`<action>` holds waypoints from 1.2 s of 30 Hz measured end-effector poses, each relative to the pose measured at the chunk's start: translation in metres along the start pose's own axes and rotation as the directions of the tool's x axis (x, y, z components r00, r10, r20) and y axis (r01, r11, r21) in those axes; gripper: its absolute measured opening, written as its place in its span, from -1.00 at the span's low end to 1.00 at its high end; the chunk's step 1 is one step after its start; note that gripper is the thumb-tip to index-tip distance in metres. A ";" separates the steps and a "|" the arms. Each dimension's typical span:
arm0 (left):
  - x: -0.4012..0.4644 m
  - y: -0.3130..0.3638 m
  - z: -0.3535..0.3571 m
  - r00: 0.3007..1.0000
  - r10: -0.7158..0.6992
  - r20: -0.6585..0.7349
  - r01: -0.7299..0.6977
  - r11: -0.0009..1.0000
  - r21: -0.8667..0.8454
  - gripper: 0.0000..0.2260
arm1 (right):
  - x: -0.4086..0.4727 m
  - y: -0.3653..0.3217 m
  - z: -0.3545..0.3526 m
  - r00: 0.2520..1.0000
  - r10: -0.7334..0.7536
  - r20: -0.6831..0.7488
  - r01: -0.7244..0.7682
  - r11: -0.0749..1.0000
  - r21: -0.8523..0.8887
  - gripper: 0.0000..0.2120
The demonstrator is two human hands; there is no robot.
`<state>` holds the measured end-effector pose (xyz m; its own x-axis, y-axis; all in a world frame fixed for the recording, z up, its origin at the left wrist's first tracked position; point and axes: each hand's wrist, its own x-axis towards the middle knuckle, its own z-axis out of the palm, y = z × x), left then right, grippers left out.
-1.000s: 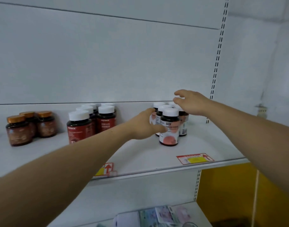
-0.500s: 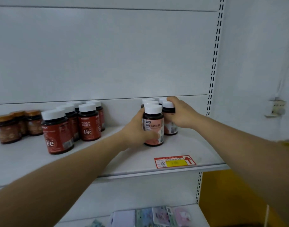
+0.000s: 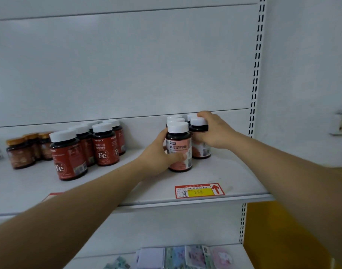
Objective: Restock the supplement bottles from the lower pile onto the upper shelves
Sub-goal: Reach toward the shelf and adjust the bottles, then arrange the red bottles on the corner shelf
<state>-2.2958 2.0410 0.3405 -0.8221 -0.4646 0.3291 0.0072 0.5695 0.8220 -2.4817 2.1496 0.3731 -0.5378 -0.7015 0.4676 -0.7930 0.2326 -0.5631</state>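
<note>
On the white upper shelf (image 3: 214,175) stands a cluster of dark bottles with white caps and pink labels. My left hand (image 3: 158,154) grips the front pink-label bottle (image 3: 178,144) from the left, thumb across its label. My right hand (image 3: 214,131) holds the bottle behind and to the right (image 3: 198,127), fingers curled over its cap and side. Both bottles stand upright on the shelf. Further white caps (image 3: 174,119) show behind them.
Red Fe-label bottles with white caps (image 3: 106,150) stand in rows at centre left. Brown jars with gold lids (image 3: 20,152) sit at far left. A red and yellow price tag (image 3: 199,191) lies near the shelf's front edge. Small packets (image 3: 185,256) lie on the lower shelf.
My right hand came down from above the caps onto the rear right bottle. My left hand has stayed on the front bottle. The view shifted, so the shelf sits lower in frame.
</note>
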 end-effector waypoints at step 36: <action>-0.001 -0.003 0.004 0.995 0.058 -0.077 -0.052 0.995 0.083 -0.28 | -0.002 0.011 -0.013 1.000 0.003 0.010 -0.004 0.993 0.121 -0.38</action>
<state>-2.2976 2.0428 0.3357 -0.7743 -0.4811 0.4112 0.0026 0.6473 0.7623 -2.4931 2.1620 0.3749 -0.5372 -0.7074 0.4593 -0.7502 0.1518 -0.6436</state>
